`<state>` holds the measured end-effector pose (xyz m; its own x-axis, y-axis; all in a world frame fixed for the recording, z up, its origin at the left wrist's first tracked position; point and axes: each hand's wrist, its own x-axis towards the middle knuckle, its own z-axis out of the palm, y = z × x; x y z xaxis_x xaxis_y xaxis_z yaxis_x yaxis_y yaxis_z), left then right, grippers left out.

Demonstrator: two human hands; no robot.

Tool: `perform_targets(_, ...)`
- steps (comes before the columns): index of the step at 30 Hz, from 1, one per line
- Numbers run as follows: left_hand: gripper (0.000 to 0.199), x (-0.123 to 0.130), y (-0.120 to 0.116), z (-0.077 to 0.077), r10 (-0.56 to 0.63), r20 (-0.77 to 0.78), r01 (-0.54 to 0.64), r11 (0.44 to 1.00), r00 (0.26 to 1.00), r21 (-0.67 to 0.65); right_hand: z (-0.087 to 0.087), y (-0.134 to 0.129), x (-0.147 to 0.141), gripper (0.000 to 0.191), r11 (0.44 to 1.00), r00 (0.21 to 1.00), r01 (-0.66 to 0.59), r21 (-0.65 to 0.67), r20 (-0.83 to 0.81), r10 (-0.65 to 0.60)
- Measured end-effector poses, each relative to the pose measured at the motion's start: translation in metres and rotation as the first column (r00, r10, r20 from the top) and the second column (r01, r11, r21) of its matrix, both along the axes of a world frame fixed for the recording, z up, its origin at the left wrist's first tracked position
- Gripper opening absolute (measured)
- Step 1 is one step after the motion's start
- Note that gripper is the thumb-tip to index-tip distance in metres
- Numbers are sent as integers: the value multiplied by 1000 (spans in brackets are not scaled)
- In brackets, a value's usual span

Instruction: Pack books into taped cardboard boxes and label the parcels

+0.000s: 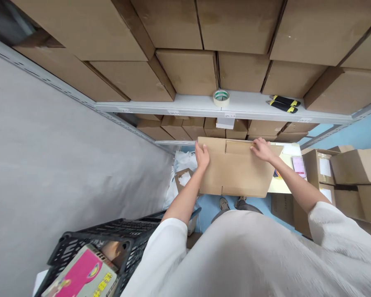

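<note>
A flattened cardboard box [238, 173] with slots cut in its edges is held up in front of my body. My left hand [202, 156] grips its left edge near the upper corner, thumb on the near face and the other fingers partly hidden behind. At the upper right edge, my right hand [262, 149] is closed over the board with bent fingers. The underside of the board is hidden from me. Behind its right end is a pale yellow tabletop [280, 187] with a phone [298, 166] on it.
A grey shelf [188, 102] full of cartons [185, 74] stands ahead, bearing a tape roll [221, 98] and black-and-yellow cutters [284, 104]. Open boxes [343, 173] are stacked at right. A black crate [130, 231] with printed packages [83, 272] is at lower left, beside a grey wall [64, 165].
</note>
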<state>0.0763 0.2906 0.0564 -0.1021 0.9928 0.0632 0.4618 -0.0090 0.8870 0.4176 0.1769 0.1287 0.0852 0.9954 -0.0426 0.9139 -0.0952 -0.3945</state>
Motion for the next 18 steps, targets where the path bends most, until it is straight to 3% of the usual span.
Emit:
perform_targets(5,31,-11,2,33,85,197,-90,996,977,17,40,-25,-15,35,988,999,21,156,38,-28)
perform_targets(12,30,-9,-15,62,58,249,-87,991,967,106,82,-47,-16,38,917,989,76,392,87,-119)
perform_targets(15,27,-7,-22,68,60,259,-93,989,964,119,87,-60,-5,58,813,957,229,535,27,-288)
perform_targets(18,25,-6,-29,70,98,268,-127,988,959,93,76,-76,11,75,639,846,506,579,-190,-498)
